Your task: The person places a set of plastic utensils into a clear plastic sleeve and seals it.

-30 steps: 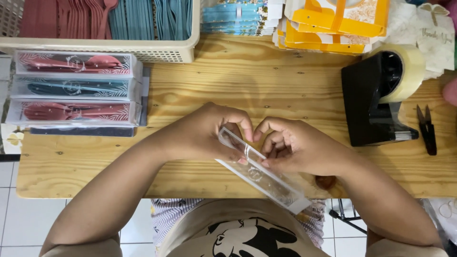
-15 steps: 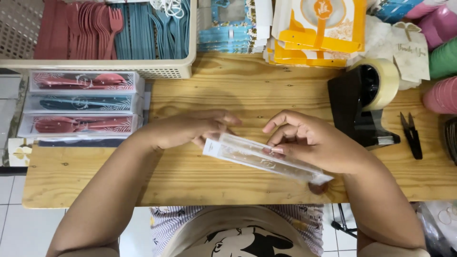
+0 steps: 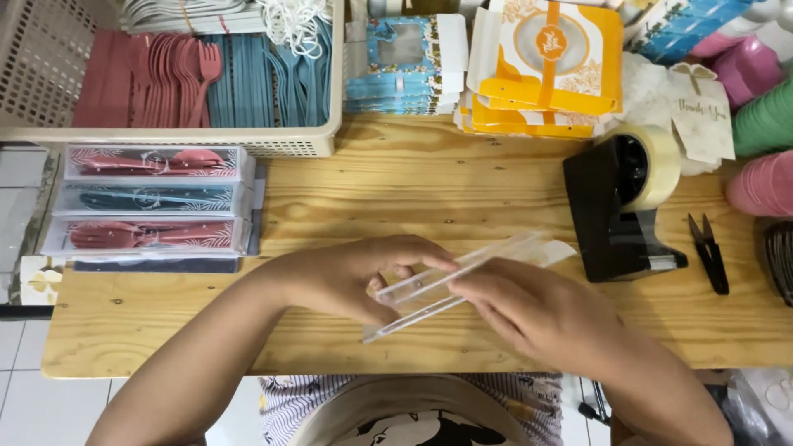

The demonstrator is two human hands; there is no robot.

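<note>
1. The clear plastic box (image 3: 450, 281), long and narrow, lies slanted across the middle of the frame, just above the worktop (image 3: 413, 198), its higher end pointing to the right.
2. The left hand (image 3: 355, 277) grips the lower left part of the box, fingers curled over its top edge and thumb beneath.
3. The right hand (image 3: 529, 310) closes on the box from the lower right, fingertips pressed along its side.
4. The worktop is pale wooden planks with visible grain and knots; a white tiled floor (image 3: 21, 405) shows at the lower left.
5. At the left edge of the worktop sit three packed boxes of cutlery (image 3: 153, 198), stacked side by side, red, blue and red.
6. A cream plastic basket (image 3: 165, 142) in the upper left holds red and blue forks and spoons.
7. Top centre holds flat blue cartons (image 3: 405, 62) and, to their right, yellow cartons (image 3: 549, 70).
8. At the right stands a black tape dispenser (image 3: 624, 206) with a roll of clear tape, and small black snips (image 3: 709, 252) lie just beside it.
9. Pink and green cups (image 3: 764, 124) are stacked at the far right edge.
</note>
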